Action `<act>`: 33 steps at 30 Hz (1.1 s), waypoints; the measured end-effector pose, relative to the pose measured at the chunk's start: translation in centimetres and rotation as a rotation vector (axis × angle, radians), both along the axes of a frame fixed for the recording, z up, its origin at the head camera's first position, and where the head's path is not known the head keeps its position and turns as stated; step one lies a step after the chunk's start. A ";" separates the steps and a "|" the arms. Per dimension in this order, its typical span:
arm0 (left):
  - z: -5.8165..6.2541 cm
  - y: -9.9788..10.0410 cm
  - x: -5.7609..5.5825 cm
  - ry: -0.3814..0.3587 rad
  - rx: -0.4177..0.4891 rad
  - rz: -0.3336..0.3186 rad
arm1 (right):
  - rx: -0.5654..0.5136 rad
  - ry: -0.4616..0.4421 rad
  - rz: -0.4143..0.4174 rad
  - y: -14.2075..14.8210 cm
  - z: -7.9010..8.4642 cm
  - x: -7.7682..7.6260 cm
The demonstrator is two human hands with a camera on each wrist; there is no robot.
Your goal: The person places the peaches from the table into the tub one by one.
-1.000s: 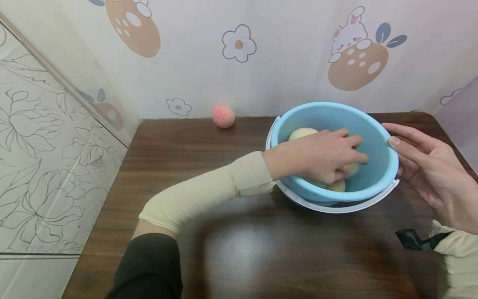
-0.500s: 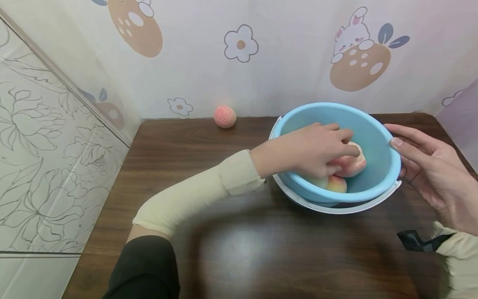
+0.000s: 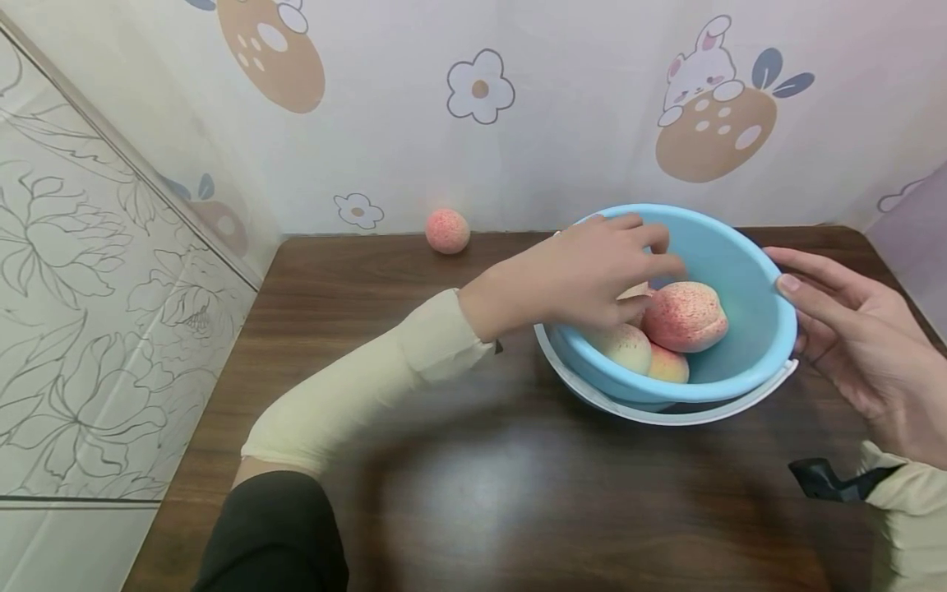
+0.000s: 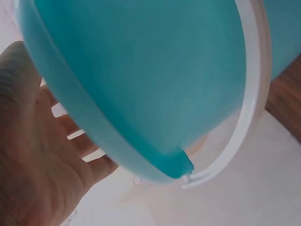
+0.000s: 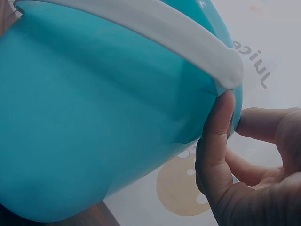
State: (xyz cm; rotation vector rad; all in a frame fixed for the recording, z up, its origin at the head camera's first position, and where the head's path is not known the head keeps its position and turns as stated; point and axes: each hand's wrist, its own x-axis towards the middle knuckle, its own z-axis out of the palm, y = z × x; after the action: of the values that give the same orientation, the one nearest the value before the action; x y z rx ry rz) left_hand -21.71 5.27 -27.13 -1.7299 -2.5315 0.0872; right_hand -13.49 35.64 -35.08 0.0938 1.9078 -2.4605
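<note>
A light blue bucket (image 3: 750,288) with a white handle (image 3: 669,418) stands at the table's right side. Inside it, a large pink-red peach (image 3: 684,317) lies against a pale round fruit (image 3: 627,349) and a smaller yellow-orange fruit (image 3: 669,366). My left hand (image 3: 577,267) hovers over the bucket's left rim, fingers spread and loosely bent, holding nothing; part of the contents is hidden beneath it. With thumb and fingers, my right hand (image 3: 869,341) pinches the bucket's right rim. The right wrist view shows that grip next to the handle joint (image 5: 230,70).
A small speckled pink ball (image 3: 447,231) sits at the back of the brown wooden table (image 3: 473,493), close to the wall. The patterned wall (image 3: 562,107) bounds the table behind, and a flower-patterned panel (image 3: 96,329) stands at left.
My left hand has let go of the large peach inside the bucket and drawn back up and left, uncovering it and the fruit beside it. My right hand keeps its place on the rim.
</note>
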 end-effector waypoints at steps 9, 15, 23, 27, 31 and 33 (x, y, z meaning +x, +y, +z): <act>0.5 -1.4 -0.2 0.016 0.043 0.054 | -0.008 -0.001 0.001 -0.1 -0.1 0.0; 0.6 -2.5 -0.6 -0.019 0.122 0.059 | -0.014 0.003 -0.005 -0.3 0.1 0.2; 0.2 -4.3 -1.5 -0.006 0.266 0.039 | -0.002 0.025 -0.004 -0.4 0.1 0.2; 0.1 -5.0 -1.8 0.005 0.297 0.060 | -0.013 0.049 0.009 -0.2 -0.1 0.1; 0.2 -5.7 -2.1 -0.002 0.339 0.086 | -0.003 0.055 0.026 0.0 -0.1 0.0; 0.1 -6.1 -2.4 -0.007 0.368 0.093 | 0.013 0.055 0.032 0.1 -0.1 -0.1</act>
State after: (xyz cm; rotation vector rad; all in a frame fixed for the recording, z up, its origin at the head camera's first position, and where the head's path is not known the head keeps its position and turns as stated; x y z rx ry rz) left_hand -24.15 -0.84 -26.99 -1.4729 -2.4374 -0.3565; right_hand -13.62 35.72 -35.20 -0.0047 1.9308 -2.4552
